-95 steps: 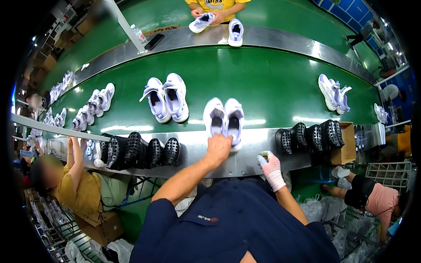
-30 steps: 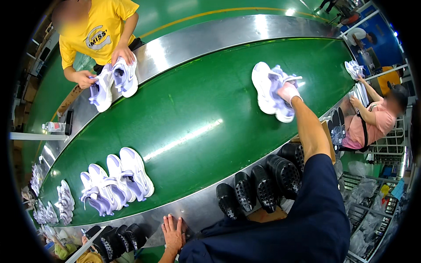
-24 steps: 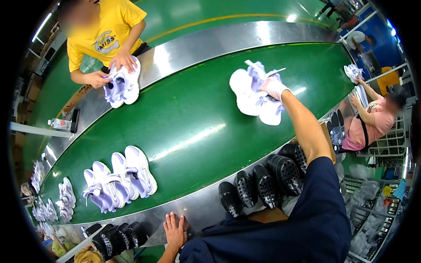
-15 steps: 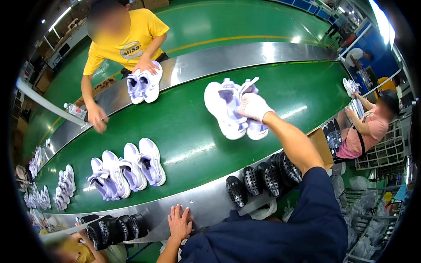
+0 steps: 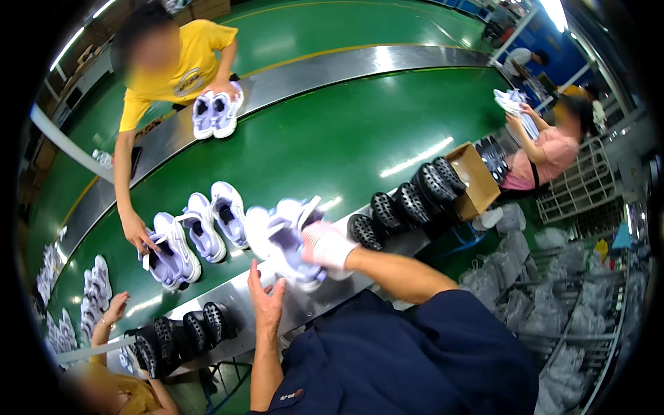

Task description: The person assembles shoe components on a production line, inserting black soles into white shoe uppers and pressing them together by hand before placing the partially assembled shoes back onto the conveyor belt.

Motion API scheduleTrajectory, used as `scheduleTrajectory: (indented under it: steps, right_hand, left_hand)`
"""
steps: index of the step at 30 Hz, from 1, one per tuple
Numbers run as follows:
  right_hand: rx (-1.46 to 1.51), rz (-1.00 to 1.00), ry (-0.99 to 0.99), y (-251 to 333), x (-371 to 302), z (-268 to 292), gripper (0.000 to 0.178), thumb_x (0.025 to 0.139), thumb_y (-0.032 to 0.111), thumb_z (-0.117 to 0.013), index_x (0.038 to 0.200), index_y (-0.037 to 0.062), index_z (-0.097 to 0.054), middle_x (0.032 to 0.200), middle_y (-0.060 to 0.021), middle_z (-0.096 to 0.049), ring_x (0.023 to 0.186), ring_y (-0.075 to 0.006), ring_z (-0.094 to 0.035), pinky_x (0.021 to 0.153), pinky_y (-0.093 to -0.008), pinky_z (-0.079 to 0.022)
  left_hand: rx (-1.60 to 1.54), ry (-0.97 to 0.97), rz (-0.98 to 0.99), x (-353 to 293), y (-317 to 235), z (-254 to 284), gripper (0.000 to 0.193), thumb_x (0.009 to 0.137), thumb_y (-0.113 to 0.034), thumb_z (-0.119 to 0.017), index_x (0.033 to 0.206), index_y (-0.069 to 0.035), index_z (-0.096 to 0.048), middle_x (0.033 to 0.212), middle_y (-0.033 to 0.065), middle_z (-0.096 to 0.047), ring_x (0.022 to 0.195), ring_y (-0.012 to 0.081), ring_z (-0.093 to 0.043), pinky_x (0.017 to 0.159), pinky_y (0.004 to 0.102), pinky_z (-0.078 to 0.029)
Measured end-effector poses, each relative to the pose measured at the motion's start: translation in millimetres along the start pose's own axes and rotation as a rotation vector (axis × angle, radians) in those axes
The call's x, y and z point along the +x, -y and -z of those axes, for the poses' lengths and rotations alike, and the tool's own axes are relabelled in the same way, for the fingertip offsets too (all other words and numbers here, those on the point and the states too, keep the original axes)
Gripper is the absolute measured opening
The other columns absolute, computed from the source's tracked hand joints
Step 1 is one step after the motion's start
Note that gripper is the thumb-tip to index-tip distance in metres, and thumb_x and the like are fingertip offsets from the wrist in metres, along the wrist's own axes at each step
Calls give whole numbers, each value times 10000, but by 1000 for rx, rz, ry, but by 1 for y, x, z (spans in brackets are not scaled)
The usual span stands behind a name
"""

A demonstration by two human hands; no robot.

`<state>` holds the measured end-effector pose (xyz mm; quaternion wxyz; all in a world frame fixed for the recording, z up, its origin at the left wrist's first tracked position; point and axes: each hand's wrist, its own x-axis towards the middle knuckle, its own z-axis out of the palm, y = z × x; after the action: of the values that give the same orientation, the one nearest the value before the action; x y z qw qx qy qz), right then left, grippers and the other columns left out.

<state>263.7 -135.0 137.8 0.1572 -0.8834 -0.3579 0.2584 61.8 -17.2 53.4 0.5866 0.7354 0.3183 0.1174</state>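
Observation:
My right hand (image 5: 328, 245), in a pale striped glove, is closed on a pair of white and lavender sneakers (image 5: 277, 238), blurred by motion. They hang over the near edge of the green conveyor belt (image 5: 346, 138). Just left of the pair, my bare left hand (image 5: 266, 297) is raised with thumb and fingers apart, holding nothing. Whether it touches a shoe I cannot tell. Farther left on the belt stand several matching sneakers (image 5: 204, 227). A co-worker in yellow reaches a hand (image 5: 138, 235) onto the leftmost of these and holds another pair (image 5: 216, 114) on the far side.
Black shoe-shaped forms (image 5: 398, 211) line the metal ledge to my right, beside a cardboard box (image 5: 474, 181). More black forms (image 5: 187, 333) stand to my left. A co-worker in pink (image 5: 557, 149) handles sneakers at right. Wire racks (image 5: 553, 318) hold clear plastic bags.
My right hand has drawn its sneakers nearer and leftward. My left hand has lifted off the metal ledge. The yellow-shirted co-worker's free hand has reached the sneakers on the belt.

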Motion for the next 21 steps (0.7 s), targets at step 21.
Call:
scheduleTrajectory:
  steps: [21]
  right_hand:
    - [-426,-803,-487,-350,-128,136,554,851,470,-747,1187,38,-664,1194,-199,-670,1130,-362,-635,993,-449,-508]
  left_hand:
    - [734,95,-525,-7,-68,3,607,761,-112,-803,1301,3,-551,1085,212,-621,974,377,-620,856,428,-510]
